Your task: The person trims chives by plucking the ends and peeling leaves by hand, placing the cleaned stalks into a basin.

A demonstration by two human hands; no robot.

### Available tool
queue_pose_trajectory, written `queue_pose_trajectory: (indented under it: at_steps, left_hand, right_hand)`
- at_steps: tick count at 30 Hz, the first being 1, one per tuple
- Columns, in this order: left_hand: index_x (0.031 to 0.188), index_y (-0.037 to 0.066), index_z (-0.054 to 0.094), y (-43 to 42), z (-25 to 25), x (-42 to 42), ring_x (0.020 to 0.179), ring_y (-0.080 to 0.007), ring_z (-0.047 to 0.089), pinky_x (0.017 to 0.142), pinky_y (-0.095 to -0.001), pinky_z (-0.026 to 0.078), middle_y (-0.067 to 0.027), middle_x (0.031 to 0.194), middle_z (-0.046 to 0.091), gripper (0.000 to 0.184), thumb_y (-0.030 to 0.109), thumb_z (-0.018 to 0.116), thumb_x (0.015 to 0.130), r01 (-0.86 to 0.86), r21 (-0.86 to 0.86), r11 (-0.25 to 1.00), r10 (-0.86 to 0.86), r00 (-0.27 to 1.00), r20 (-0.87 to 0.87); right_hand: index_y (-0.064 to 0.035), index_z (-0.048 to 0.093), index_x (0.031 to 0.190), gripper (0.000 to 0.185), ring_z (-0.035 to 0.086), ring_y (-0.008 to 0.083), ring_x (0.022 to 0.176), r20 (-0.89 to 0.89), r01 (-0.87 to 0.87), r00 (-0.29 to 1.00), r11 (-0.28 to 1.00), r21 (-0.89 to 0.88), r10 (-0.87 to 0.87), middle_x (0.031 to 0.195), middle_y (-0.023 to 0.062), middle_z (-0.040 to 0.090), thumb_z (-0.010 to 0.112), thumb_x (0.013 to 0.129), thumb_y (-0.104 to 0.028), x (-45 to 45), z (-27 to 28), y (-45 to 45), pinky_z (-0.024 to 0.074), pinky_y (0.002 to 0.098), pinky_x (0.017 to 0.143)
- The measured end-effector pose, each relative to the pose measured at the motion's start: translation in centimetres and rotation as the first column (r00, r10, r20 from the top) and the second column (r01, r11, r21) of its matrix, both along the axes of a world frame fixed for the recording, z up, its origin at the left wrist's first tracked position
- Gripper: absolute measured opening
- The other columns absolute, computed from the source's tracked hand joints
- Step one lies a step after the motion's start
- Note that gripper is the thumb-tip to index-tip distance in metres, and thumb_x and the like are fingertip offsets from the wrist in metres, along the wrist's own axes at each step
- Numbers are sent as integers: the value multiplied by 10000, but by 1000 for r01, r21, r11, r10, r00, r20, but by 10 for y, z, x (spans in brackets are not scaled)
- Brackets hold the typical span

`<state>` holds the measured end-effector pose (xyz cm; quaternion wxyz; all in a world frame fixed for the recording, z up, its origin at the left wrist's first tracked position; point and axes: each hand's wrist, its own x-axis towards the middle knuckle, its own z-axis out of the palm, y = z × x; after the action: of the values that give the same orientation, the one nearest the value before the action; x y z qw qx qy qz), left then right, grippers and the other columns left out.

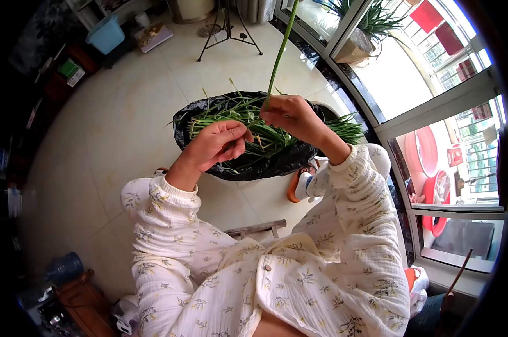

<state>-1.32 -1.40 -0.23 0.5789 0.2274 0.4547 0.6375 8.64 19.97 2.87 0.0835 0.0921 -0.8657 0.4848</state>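
A black plastic bag lies open on the floor in front of my knees, filled with long green stalks. Over its right part is my right hand, its fingers closed on one long green stalk that rises upright above the hand. My left hand hovers over the left part of the bag, thumb and fingers pinched together; whatever is between them is too small to make out. The two hands are close together but apart. More green stalks lie to the right of the bag.
Beyond the bag is a black metal stand on the tiled floor. A blue bin stands at the back left. Glass doors with a pale frame run along the right. A small wooden stool edge shows between my legs.
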Motion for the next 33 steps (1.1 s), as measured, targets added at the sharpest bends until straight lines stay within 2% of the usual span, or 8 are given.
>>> queue_pose_trajectory:
  at_steps: [7, 10, 16, 19, 21, 24, 28, 33]
  left_hand:
    - [903, 7, 593, -5, -4, 2, 431, -24, 433, 381, -152, 305, -14, 613, 583, 252, 203, 454, 980, 85, -66, 994, -85, 996, 4]
    - [898, 10, 592, -8, 2, 4, 436, -24, 437, 382, -150, 305, -7, 611, 577, 252, 205, 456, 979, 131, -44, 990, -130, 991, 19]
    - [899, 8, 588, -7, -3, 5, 445, -26, 448, 386, -152, 309, -4, 605, 574, 256, 208, 451, 982, 12, -69, 998, -16, 998, -57]
    - [903, 3, 570, -9, -5, -1, 442, -34, 434, 398, -156, 313, -1, 594, 566, 268, 225, 446, 988, -24, 9, 1000, 24, 1000, -8]
    - [912, -1, 574, -12, 4, 3, 443, -36, 440, 399, -155, 318, -5, 597, 569, 265, 224, 453, 985, -45, -31, 998, 44, 999, -31]
    - [922, -6, 580, -15, 5, 2, 446, -38, 445, 401, -154, 324, -11, 605, 575, 261, 220, 464, 980, 3, -44, 999, -6, 996, -87]
    - [928, -14, 584, -18, -6, -6, 456, -37, 457, 403, -148, 328, -20, 613, 583, 245, 196, 467, 974, 5, -73, 997, -16, 987, -161]
    - [929, 53, 536, -19, -31, -26, 415, -57, 336, 404, -196, 278, -9, 679, 540, 173, 185, 436, 981, -453, -79, 888, 455, 890, 2]
  right_hand:
    - [11, 527, 779, 149, 419, 142, 522, 74, -81, 994, 996, 45, 78, 586, 81, 500, 608, 843, -96, 6, -4, -1, 372, 304, 502]
    - [9, 568, 834, 130, 492, 98, 538, 107, -42, 993, 992, -118, 55, 627, 49, 546, 585, 874, -114, 9, -13, 1, 402, 259, 503]
    - [7, 545, 793, 164, 495, 85, 552, -87, -1, 996, 929, 370, 36, 653, 40, 564, 621, 859, -123, 4, -13, 12, 417, 242, 525]
    - [10, 531, 804, 163, 510, 120, 556, -81, -16, 996, 944, 328, 45, 620, 62, 528, 617, 854, -119, 3, -8, 8, 404, 282, 527]
    - [4, 540, 812, 147, 501, 99, 565, 39, -9, 999, 1000, 2, 9, 632, 36, 539, 603, 874, -114, 5, -12, 10, 410, 258, 532]
    - [4, 555, 837, 121, 490, 49, 597, 131, 80, 991, 902, -424, -26, 684, -10, 561, 572, 909, -92, 6, -16, 20, 409, 201, 535]
    - [11, 559, 839, 129, 490, 52, 590, 87, 106, 993, 926, -362, -80, 675, -1, 567, 561, 912, -95, 5, -20, 32, 404, 209, 532]
    - [11, 555, 840, 147, 467, 83, 557, 72, 151, 987, 983, -101, -144, 616, 33, 540, 592, 881, -125, 12, -15, 23, 406, 257, 528]
